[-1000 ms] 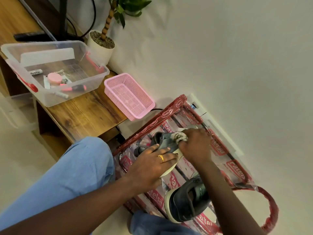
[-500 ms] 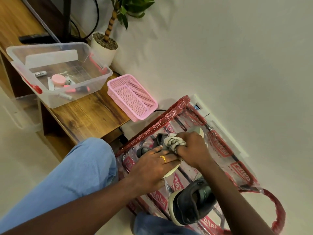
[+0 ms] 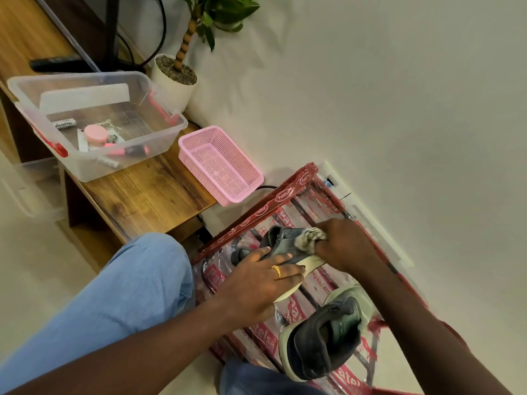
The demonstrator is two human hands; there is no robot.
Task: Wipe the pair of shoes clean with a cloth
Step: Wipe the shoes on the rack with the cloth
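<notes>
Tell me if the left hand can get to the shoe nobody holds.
Probably yes: the free shoe lies close to the left hand with nothing between, though that hand rests on the other shoe.

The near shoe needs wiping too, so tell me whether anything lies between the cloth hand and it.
Nothing visible does. The right hand grips the cloth on the far shoe, which the left hand presses down; the near shoe lies on the same plastic bag, with only bare bag between.
</notes>
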